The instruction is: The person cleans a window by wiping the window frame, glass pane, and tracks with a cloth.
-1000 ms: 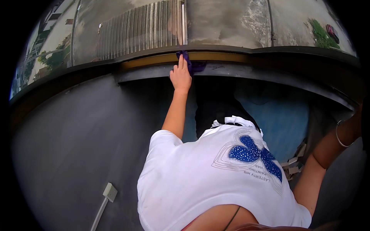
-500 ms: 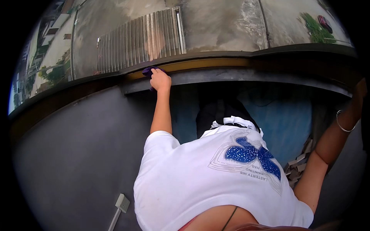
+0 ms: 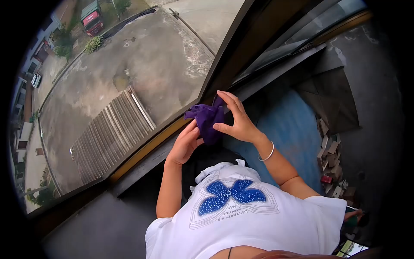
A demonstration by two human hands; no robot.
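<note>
A crumpled purple cloth (image 3: 209, 121) is between my two hands, just above the window sill. My left hand (image 3: 184, 144) grips its lower left side with bent fingers. My right hand (image 3: 238, 121), a silver bangle at the wrist, is at the cloth's right side. Its fingers are stretched out and the thumb is spread apart, near or lightly touching the cloth. The window frame (image 3: 148, 152), with a yellowish-brown strip, runs diagonally beneath and behind the hands.
Through the window are a concrete yard (image 3: 168, 64), a corrugated metal sheet (image 3: 114, 134) and a red truck (image 3: 91, 21). Right of me are a blue surface (image 3: 282, 129), a heap of small boxes (image 3: 331, 155) and a dark panel (image 3: 330, 99). Another person (image 3: 354, 218) shows at lower right.
My left hand has drawn the cloth back from the window frame. My right hand has come in from the far right to the cloth. The view has turned, so the window now slants.
</note>
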